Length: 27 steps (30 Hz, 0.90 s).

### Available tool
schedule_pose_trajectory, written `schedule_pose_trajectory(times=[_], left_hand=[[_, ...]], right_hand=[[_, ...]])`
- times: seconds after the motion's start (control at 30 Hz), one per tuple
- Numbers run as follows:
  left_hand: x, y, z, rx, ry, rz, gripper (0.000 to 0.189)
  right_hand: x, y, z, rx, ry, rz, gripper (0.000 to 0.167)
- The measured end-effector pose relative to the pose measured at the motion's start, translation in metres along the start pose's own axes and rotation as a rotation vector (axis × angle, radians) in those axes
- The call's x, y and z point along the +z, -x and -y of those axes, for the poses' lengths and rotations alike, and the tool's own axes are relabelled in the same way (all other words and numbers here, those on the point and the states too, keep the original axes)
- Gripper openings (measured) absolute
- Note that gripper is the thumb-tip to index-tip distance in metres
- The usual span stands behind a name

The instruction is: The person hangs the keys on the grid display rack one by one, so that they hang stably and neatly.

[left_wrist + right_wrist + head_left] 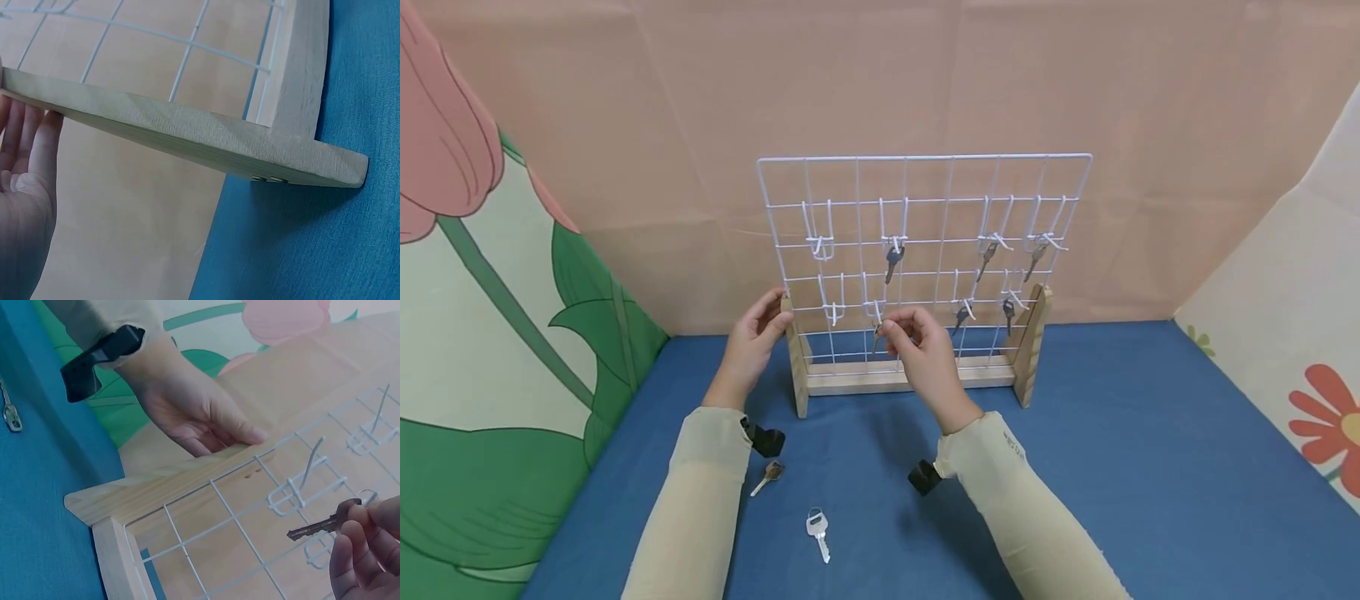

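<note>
A white wire grid rack (925, 156) with hooks stands upright in wooden side supports. My left hand (748, 346) holds the left wooden support (797, 371); in the right wrist view its thumb lies on the edge, with the fingers behind. My right hand (925, 358) pinches a key (315, 528) by its head, blade pointing away from the fingers. A small ring shows at the key's head, close to a lower-row hook (874, 308). Whether the ring sits on that hook cannot be made out.
Other keys hang from hooks, among them one in the upper row (893, 260) and one at lower right (1008, 315). Two hooks at the left, upper (820, 247) and lower (833, 314), carry no key. A brass-toned key (769, 475) and a silver key (817, 529) lie on the blue cloth.
</note>
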State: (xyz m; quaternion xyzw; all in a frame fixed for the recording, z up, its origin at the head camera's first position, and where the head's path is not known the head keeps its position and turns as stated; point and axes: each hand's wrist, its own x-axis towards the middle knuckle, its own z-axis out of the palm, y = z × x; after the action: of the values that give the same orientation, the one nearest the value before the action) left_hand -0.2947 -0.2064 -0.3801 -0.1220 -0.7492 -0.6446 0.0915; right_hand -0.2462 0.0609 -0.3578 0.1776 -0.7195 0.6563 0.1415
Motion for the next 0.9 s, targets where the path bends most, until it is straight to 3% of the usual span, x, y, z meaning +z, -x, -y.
schedule_pose_trajectory(times=[0.4, 0.57, 0.77, 0.9], left_hand=[[-0.003, -0.001, -0.001, 0.031, -0.020, 0.008, 0.055], [0.001, -0.003, -0.001, 0.010, -0.048, 0.016, 0.059], [-0.003, 0.000, -0.004, -0.018, -0.081, 0.019, 0.059], [-0.003, 0.001, -0.005, -0.013, -0.075, 0.022, 0.058]], right_hand=[[0.006, -0.020, -0.008, 0.072, -0.026, -0.054, 0.012], [0.006, -0.020, -0.014, 0.084, -0.044, -0.097, 0.010], [0.014, -0.006, -0.017, 0.133, -0.126, -0.149, 0.010], [0.021, 0.018, -0.027, 0.216, -0.149, -0.109, 0.011]])
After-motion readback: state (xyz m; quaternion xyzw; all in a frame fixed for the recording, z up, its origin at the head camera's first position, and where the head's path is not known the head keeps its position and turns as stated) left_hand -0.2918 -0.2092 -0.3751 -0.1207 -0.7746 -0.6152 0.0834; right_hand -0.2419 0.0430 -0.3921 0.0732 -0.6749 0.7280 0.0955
